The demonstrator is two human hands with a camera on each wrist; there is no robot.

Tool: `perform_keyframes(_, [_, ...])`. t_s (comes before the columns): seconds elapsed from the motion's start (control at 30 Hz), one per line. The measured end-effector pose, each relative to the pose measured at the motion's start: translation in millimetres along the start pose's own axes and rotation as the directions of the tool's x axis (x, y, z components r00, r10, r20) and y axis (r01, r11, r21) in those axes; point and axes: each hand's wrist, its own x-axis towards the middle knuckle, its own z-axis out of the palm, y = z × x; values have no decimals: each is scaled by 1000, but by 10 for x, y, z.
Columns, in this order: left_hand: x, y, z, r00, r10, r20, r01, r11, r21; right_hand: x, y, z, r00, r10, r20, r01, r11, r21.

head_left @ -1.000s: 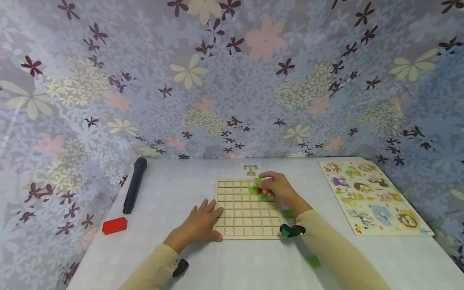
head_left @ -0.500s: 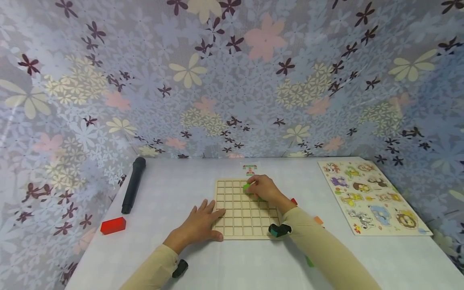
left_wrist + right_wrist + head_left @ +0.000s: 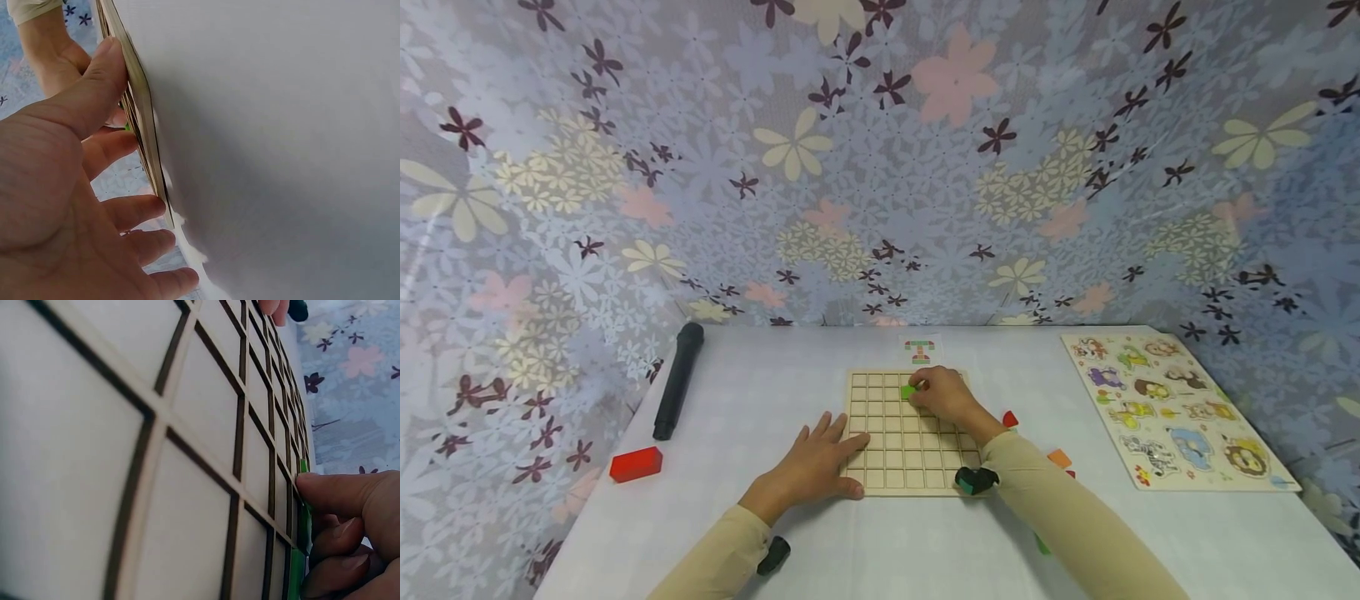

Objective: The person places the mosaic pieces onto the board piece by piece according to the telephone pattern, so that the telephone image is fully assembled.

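Observation:
A wooden grid board [image 3: 883, 458] lies on the table, its square cells bounded by raised strips. Near its far edge, my right hand [image 3: 945, 395] pinches a small green tile [image 3: 908, 392] over a cell. In the right wrist view the thumb [image 3: 331, 490] presses on green, and another green piece [image 3: 295, 575] sits in the grid just below. Cells under the right hand are hidden. My left hand [image 3: 808, 467] rests with spread fingers along the board's left edge; in the left wrist view its thumb [image 3: 109, 69] and fingertips touch the rim.
Behind the board lies a small pattern card [image 3: 920, 349]. Loose red [image 3: 1010, 419], orange [image 3: 1059, 457] and green [image 3: 1042, 545] pieces lie by the right arm. An animal puzzle board [image 3: 1176, 408] is at right; a black microphone [image 3: 678, 383] and red block [image 3: 636, 465] are at left.
My right hand has moved left over the board, from near a red piece to the green tile. Loose pieces beside the right forearm have come into view. The left hand stays nearly still.

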Motion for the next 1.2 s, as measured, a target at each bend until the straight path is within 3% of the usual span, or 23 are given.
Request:
perform_keyframes(0.17, [5, 1, 7, 1000, -4, 3, 4, 1000, 3, 1, -36, 8, 1000, -24, -5, 24, 997, -78])
perform_keyframes(0.27, [9, 4, 14, 1000, -4, 6, 4, 1000, 9, -3, -37, -18, 1000, -25, 3, 25, 997, -67])
perform_keyframes(0.43, [0, 15, 9, 1000, 13, 4, -13, 1000, -6, -119, 38, -257, 1000, 11, -26, -7, 990, 137])
perform_keyframes(0.67, [-25, -9, 14, 1000, 1, 2, -1, 1000, -5, -509, 194, -876, 997, 41, -58, -16, 922, 387])
perform_keyframes(0.83, [-45, -23, 0, 1000, -6, 2, 6, 1000, -9, -865, 374, -1170, 992, 112, -56, -73, 879, 471])
perform_keyframes(1.03, [-45, -17, 15, 1000, 1, -4, -1, 1000, -20, -1200, 688, -1121, 985, 170, -20, -144, 889, 436])
perform_keyframes(1.2, [-17, 3, 26, 1000, 12, -7, -12, 1000, -16, -1317, 867, -893, 977, 207, 50, -207, 865, 457])
